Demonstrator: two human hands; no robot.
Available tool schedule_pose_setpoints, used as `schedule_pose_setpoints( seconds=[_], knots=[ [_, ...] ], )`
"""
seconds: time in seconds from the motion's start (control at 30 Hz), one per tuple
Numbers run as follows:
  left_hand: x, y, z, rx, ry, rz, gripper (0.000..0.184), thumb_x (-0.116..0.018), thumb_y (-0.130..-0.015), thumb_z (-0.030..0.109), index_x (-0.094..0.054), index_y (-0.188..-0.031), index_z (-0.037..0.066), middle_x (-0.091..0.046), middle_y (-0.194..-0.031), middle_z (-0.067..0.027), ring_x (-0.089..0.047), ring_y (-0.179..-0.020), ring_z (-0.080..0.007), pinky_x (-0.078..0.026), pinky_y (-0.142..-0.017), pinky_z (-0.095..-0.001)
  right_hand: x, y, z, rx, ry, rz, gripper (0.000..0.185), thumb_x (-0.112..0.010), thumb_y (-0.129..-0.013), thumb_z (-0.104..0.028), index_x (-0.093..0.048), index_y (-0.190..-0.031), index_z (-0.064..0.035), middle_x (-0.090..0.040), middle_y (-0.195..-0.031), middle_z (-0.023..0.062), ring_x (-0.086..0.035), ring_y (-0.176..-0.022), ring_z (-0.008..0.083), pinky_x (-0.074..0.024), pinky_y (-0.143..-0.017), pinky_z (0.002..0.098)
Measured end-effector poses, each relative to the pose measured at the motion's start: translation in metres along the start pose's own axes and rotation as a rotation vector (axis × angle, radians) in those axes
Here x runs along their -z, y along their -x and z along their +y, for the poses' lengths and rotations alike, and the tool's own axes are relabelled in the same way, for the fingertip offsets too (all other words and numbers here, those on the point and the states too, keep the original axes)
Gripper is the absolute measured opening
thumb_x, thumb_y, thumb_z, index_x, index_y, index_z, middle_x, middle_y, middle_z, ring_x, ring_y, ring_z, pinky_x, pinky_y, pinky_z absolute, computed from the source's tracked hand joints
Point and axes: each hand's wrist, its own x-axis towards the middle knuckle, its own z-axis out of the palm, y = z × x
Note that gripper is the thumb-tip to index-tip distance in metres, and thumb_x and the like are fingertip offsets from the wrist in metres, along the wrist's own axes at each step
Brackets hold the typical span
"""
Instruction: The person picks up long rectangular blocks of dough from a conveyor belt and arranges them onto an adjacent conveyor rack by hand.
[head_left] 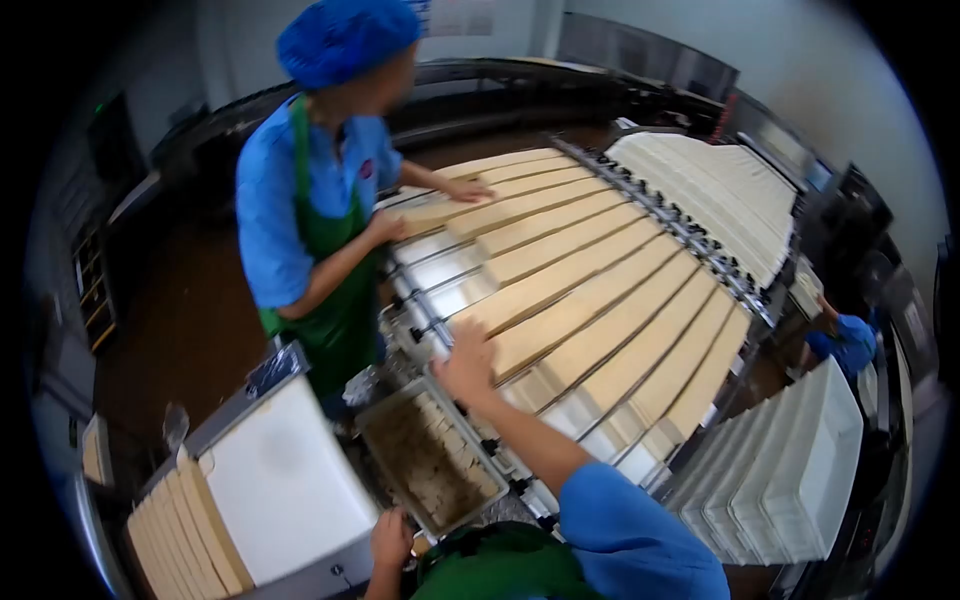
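Note:
My right hand reaches out over the near end of a table of long beige dough-like strips. Its fingers are stretched out, at the end of one strip; light contact cannot be made out. Low in the view, my left hand is beside a grey bin, its fingers curled; anything inside them is hidden. Flat, pale scraps lie in the bin. Thin dark rails run between the strips, and a bare shiny surface shows at their left ends.
A co-worker in a blue cap and green apron stands at left, both hands at the far strips. Stacked white trays stand at right. A white board with a row of beige slabs is lower left. Another person is far right.

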Motion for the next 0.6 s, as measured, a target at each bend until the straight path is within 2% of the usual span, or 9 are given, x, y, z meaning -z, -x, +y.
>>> schedule_pose_setpoints(
  seconds=[0.03, 0.1, 0.13, 0.2, 0.23, 0.3, 0.47, 0.53, 0.6],
  knots=[
    [0.002, -0.001, 0.002, 0.032, -0.005, -0.024, 0.033, -0.057, -0.072, 0.004, -0.057, -0.106, 0.006, -0.060, -0.093, -0.0155, -0.059, -0.086, -0.0344, -0.050, -0.072, -0.0428, 0.010, 0.020, -0.008, 0.102, -0.100, -0.057, 0.074, -0.054, -0.085, -0.044, -0.031, -0.139, 0.0005, -0.025, -0.147, 0.0245, -0.023, -0.135, 0.0414, -0.0214, -0.105, 0.0580],
    [0.003, -0.001, 0.002, -0.023, 0.003, -0.008, 0.032, -0.057, -0.072, 0.004, -0.058, -0.104, 0.006, -0.060, -0.091, -0.0153, -0.059, -0.084, -0.0346, -0.049, -0.071, -0.0428, 0.029, 0.057, -0.011, 0.323, -0.216, -0.042, 0.060, -0.057, -0.083, -0.034, -0.043, -0.133, -0.0034, -0.030, -0.144, 0.0217, -0.038, -0.124, 0.0388, -0.0302, -0.100, 0.0505],
    [0.004, -0.002, 0.001, -0.042, 0.004, 0.012, 0.031, -0.057, -0.072, 0.004, -0.058, -0.103, 0.006, -0.060, -0.089, -0.0150, -0.059, -0.081, -0.0347, -0.049, -0.069, -0.0429, 0.020, 0.065, -0.004, 0.309, -0.213, -0.027, 0.060, -0.057, -0.083, -0.034, -0.043, -0.133, -0.0034, -0.030, -0.144, 0.0217, -0.038, -0.124, 0.0388, -0.0302, -0.100, 0.0505],
    [0.004, -0.003, 0.001, -0.084, 0.025, 0.034, 0.030, -0.056, -0.073, 0.002, -0.059, -0.103, 0.005, -0.058, -0.087, -0.0155, -0.058, -0.080, -0.0353, -0.049, -0.068, -0.0434, -0.005, 0.073, 0.013, 0.437, -0.130, -0.119, 0.028, -0.058, -0.079, -0.023, -0.064, -0.100, -0.0048, -0.053, -0.121, 0.0181, -0.052, -0.101, 0.0313, -0.0371, -0.091, 0.0409],
    [0.004, -0.004, 0.001, -0.110, 0.051, 0.056, 0.029, -0.055, -0.074, 0.001, -0.059, -0.103, 0.004, -0.057, -0.085, -0.0160, -0.057, -0.079, -0.0359, -0.048, -0.067, -0.0438, -0.008, 0.073, 0.015, 0.431, -0.131, -0.111, 0.028, -0.058, -0.079, -0.023, -0.064, -0.100, -0.0048, -0.053, -0.121, 0.0181, -0.052, -0.101, 0.0313, -0.0371, -0.091, 0.0409],
    [0.004, -0.004, 0.005, -0.126, 0.035, 0.077, 0.027, -0.056, -0.074, 0.001, -0.060, -0.100, 0.004, -0.057, -0.085, -0.0161, -0.057, -0.078, -0.0360, -0.048, -0.067, -0.0435, -0.014, 0.075, 0.017, 0.422, -0.313, 0.012, 0.011, -0.058, -0.076, -0.016, -0.064, -0.078, -0.0076, -0.058, -0.098, 0.0108, -0.054, -0.086, 0.0250, -0.0387, -0.084, 0.0378],
    [-0.004, -0.002, -0.006, -0.127, -0.034, 0.086, 0.018, -0.057, -0.076, 0.003, -0.062, -0.093, 0.004, -0.059, -0.084, -0.0155, -0.059, -0.077, -0.0358, -0.049, -0.066, -0.0419, -0.017, 0.073, 0.014, 0.419, -0.242, -0.015, 0.005, -0.059, -0.074, -0.014, -0.063, -0.075, -0.0109, -0.055, -0.083, 0.0059, -0.055, -0.086, 0.0228, -0.0387, -0.083, 0.0368],
    [0.001, -0.004, -0.005, -0.119, 0.060, -0.055, 0.027, -0.051, -0.082, 0.012, -0.061, -0.106, 0.005, -0.060, -0.101, -0.0206, -0.057, -0.086, -0.0349, -0.047, -0.074, -0.0439, -0.018, 0.075, 0.015, 0.461, -0.258, 0.023, 0.004, -0.060, -0.071, -0.013, -0.062, -0.075, -0.0134, -0.054, -0.080, 0.0041, -0.054, -0.082, 0.0208, -0.0379, -0.079, 0.0342],
    [0.028, -0.013, 0.021, -0.011, 0.146, -0.230, 0.025, -0.051, -0.082, 0.012, -0.062, -0.104, 0.006, -0.060, -0.098, -0.0204, -0.057, -0.087, -0.0359, -0.046, -0.076, -0.0436, -0.019, 0.073, 0.017, 0.456, -0.263, 0.010, 0.004, -0.060, -0.070, -0.013, -0.062, -0.074, -0.0141, -0.054, -0.079, 0.0039, -0.054, -0.082, 0.0204, -0.0375, -0.078, 0.0338]
  ],
)
